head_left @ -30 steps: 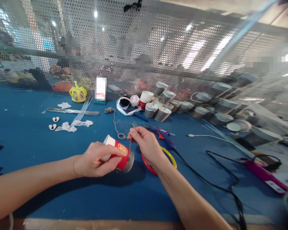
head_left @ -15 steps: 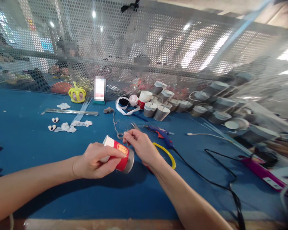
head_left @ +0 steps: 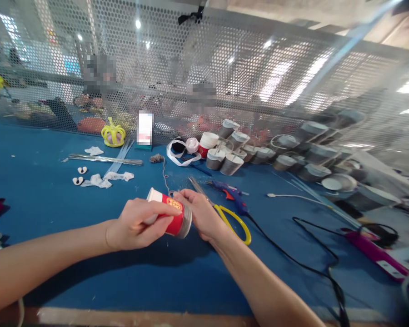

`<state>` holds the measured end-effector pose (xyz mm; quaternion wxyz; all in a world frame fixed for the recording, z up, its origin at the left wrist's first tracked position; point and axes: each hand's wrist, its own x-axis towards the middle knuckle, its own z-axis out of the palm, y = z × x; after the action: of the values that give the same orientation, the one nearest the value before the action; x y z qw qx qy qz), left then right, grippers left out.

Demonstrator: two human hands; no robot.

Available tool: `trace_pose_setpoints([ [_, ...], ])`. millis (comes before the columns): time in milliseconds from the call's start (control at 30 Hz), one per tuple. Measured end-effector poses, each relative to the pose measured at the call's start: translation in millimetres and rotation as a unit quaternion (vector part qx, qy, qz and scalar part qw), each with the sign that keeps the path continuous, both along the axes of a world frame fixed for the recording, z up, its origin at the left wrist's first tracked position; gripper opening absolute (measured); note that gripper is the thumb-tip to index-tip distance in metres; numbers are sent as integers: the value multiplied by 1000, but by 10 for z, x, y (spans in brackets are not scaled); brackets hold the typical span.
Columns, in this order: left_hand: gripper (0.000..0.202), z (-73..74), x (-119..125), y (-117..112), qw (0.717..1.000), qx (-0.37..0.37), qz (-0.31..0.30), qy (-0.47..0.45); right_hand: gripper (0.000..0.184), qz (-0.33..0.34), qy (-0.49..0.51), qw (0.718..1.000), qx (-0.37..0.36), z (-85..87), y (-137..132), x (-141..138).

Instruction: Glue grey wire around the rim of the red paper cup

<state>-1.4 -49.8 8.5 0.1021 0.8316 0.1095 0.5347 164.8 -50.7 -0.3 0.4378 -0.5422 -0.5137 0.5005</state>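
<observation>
My left hand (head_left: 136,225) is wrapped round a red paper cup (head_left: 170,219) lying on its side, its base pointing right and ringed with a grey band. My right hand (head_left: 199,211) sits against the cup's base, fingers pinched on a thin grey cord (head_left: 164,175) that trails back across the blue table (head_left: 54,190). Yellow-handled scissors (head_left: 230,215) lie just right of my right hand, their blades pointing away from me.
A blue glue gun (head_left: 233,195) with a black cable (head_left: 310,268) lies right of the scissors. Several grey-wrapped cups (head_left: 230,163) and white ribbon (head_left: 179,152) stand at the back. Metal rods (head_left: 102,159), white scraps, a yellow crown (head_left: 113,134) sit left. Mesh screen behind; people beyond.
My right hand has dropped from above the cup down to its base, drawing the cord with it. The scissors now show more fully beside the hand.
</observation>
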Motion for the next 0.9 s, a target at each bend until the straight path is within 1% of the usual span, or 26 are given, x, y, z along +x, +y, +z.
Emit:
trace_pose_setpoints([
  [200,18,-9,19,12,996,-84,18,-27,30,15,24,1000,-14,54,-26,-60],
  [300,19,-27,25,28,994,-100,24,-27,26,20,22,999,-10,81,-42,-81],
  [367,19,-36,20,47,995,-89,25,-23,22,25,14,1000,-6,80,-39,-78],
  [467,19,-42,5,99,999,-21,27,-19,21,32,-13,999,-5,63,-11,-29],
  [533,16,-55,-2,150,998,33,41,-19,26,24,-28,999,-3,66,10,26],
  [600,13,-88,1,209,996,60,64,-8,33,4,-15,1000,4,92,17,80],
  [667,14,-143,11,266,995,65,70,9,39,2,32,999,9,129,8,115],
  [733,16,-209,21,313,996,57,64,34,39,13,82,996,7,155,-9,127],
  [800,18,-269,23,346,995,63,49,54,35,19,110,994,-2,154,-20,127],
  [900,30,-314,12,366,995,46,10,85,34,4,123,992,-2,117,-12,132],
])
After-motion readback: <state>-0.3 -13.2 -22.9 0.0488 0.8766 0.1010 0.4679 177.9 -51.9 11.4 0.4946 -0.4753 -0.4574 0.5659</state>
